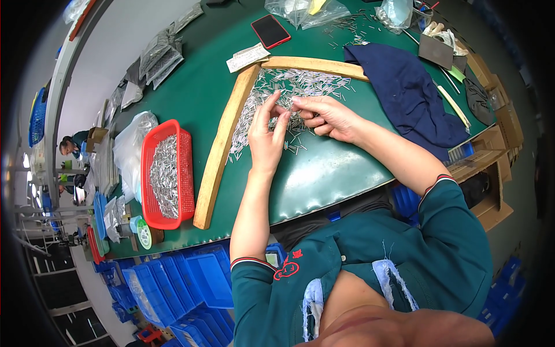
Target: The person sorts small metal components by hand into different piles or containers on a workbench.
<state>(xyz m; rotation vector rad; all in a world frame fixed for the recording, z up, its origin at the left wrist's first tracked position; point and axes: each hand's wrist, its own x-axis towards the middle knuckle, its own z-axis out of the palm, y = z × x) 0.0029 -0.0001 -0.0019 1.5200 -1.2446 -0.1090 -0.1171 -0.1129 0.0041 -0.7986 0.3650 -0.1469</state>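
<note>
Both hands meet over a spread of small silvery metal pins (312, 84) on the green tabletop. My left hand (267, 136) has its index finger raised, while its thumb and another finger come together. With thumb and index finger pinched and the other fingers curled, my right hand (335, 120) faces it from the right. The fingertips of both hands almost touch. Whatever lies between them is too small to make out. Two wooden strips (226, 144) form a corner around the pins at the left and far sides.
Left of the wooden strip stands a red plastic basket (186, 173) full of metal pieces. A phone (270, 31) and a paper slip (247, 58) lie beyond the corner. Dark blue cloth (399, 87) covers the right side. Blue bins (211, 277) sit below the table edge.
</note>
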